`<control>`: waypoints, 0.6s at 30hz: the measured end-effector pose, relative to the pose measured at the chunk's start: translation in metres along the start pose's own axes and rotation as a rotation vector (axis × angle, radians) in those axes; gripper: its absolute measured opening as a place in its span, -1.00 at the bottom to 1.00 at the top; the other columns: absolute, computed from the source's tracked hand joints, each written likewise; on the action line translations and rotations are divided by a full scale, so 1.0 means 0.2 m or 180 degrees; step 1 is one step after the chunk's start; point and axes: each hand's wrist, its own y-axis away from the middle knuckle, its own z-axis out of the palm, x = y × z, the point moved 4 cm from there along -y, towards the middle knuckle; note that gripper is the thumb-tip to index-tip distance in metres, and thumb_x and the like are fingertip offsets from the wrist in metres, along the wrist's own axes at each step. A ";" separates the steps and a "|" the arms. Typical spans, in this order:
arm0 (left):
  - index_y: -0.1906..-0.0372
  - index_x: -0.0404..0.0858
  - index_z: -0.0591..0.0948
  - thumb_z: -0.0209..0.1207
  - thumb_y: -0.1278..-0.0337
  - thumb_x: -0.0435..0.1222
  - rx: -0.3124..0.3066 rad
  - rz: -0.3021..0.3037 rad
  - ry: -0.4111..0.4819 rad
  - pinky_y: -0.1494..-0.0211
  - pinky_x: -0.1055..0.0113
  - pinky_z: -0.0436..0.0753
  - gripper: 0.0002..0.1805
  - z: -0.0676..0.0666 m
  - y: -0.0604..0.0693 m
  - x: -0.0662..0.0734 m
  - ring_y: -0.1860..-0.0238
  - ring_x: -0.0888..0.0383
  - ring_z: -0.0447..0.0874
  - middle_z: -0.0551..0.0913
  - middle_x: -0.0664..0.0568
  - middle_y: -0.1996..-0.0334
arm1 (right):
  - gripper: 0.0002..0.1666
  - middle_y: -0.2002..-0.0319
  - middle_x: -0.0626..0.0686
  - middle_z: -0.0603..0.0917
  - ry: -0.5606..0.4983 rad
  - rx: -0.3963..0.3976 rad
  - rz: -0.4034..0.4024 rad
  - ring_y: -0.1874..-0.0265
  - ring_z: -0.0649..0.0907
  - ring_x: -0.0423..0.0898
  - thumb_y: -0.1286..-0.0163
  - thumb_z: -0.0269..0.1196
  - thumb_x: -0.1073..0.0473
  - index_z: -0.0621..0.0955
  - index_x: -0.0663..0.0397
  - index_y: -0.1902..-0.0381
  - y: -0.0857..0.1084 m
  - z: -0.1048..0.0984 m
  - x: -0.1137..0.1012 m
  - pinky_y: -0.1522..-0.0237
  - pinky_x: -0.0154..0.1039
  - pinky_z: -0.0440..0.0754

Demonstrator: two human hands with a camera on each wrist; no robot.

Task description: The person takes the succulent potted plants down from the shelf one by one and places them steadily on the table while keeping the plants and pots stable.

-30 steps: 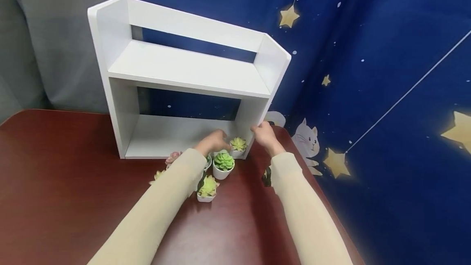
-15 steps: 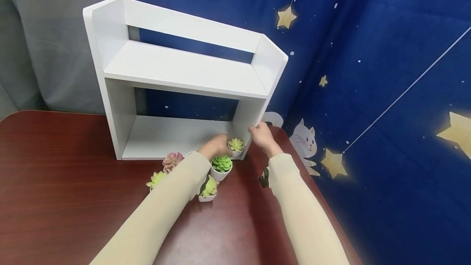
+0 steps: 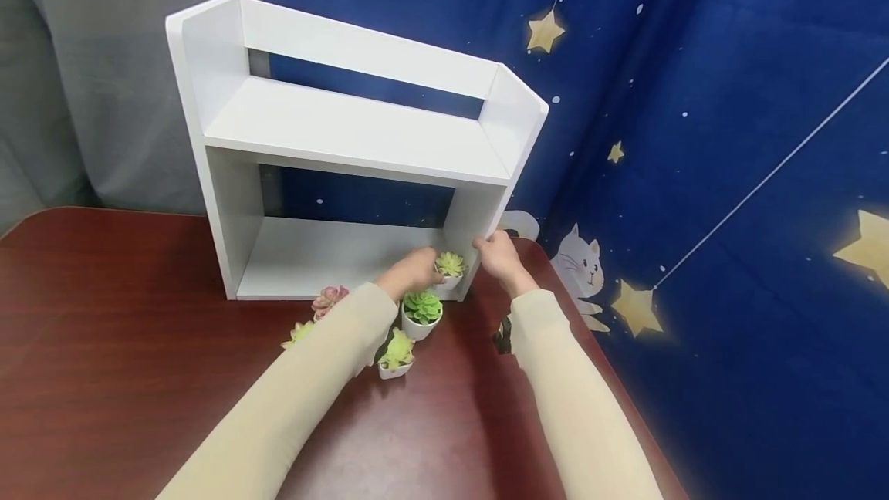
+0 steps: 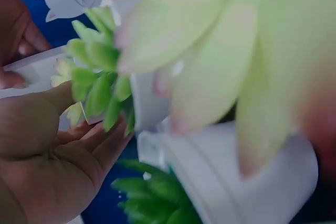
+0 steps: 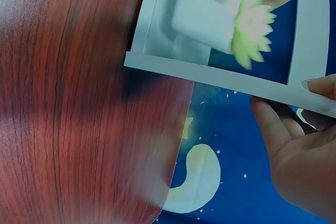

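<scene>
My left hand (image 3: pixel 414 270) pinches the white pot of a yellow-green succulent (image 3: pixel 451 264) by its side, at the right end of the bookshelf's lower level. In the right wrist view this pot (image 5: pixel 205 19) hangs near the shelf's inner side wall, with fingertips on it. My right hand (image 3: pixel 498 255) grips the front edge of the right side panel of the white bookshelf (image 3: pixel 361 126), thumb on one face and fingers on the other. Just below the left hand stands a green potted succulent (image 3: pixel 421 307) on the table.
Another yellow-green succulent (image 3: pixel 397 352) stands by the left sleeve. A pink succulent (image 3: pixel 329 300) and a yellow one (image 3: pixel 299 332) are partly behind that arm. The dark red table (image 3: pixel 111 346) ends at the right before a blue star-patterned curtain (image 3: pixel 729 292).
My left hand has moved right to the yellow-green succulent and taken hold of its pot, which now sits slightly higher. The right hand keeps its grip on the side panel.
</scene>
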 end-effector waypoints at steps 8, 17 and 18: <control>-0.22 -0.48 0.49 0.22 -0.37 -0.21 0.0116 0.0286 -0.0148 -0.21 0.08 0.58 -0.50 -0.17 0.09 0.00 0.02 -0.04 0.60 0.65 -0.24 -0.05 | -0.46 -0.33 0.30 0.54 -0.0040 -0.0007 0.0023 -0.30 0.55 0.18 -0.50 -0.03 0.20 0.46 0.32 -0.35 0.00 0.00 0.00 -0.39 0.12 0.47; -0.39 -0.52 0.33 0.18 -0.41 -0.21 0.0173 0.0518 0.0071 -0.37 0.01 0.53 -0.36 -0.24 0.26 -0.08 -0.28 -0.17 0.56 0.57 -0.34 -0.23 | -0.45 -0.33 0.32 0.52 -0.0028 -0.0012 0.0042 -0.32 0.54 0.21 -0.50 -0.02 0.20 0.43 0.36 -0.36 0.00 0.00 -0.01 -0.40 0.14 0.46; -0.40 -0.52 0.32 0.19 -0.41 -0.21 0.0190 0.0513 0.0091 -0.37 0.00 0.54 -0.35 -0.24 0.29 -0.09 -0.29 -0.18 0.56 0.58 -0.34 -0.23 | -0.45 -0.33 0.32 0.52 -0.0047 -0.0024 0.0040 -0.33 0.53 0.21 -0.50 -0.02 0.20 0.43 0.35 -0.37 0.00 0.00 0.00 -0.41 0.14 0.45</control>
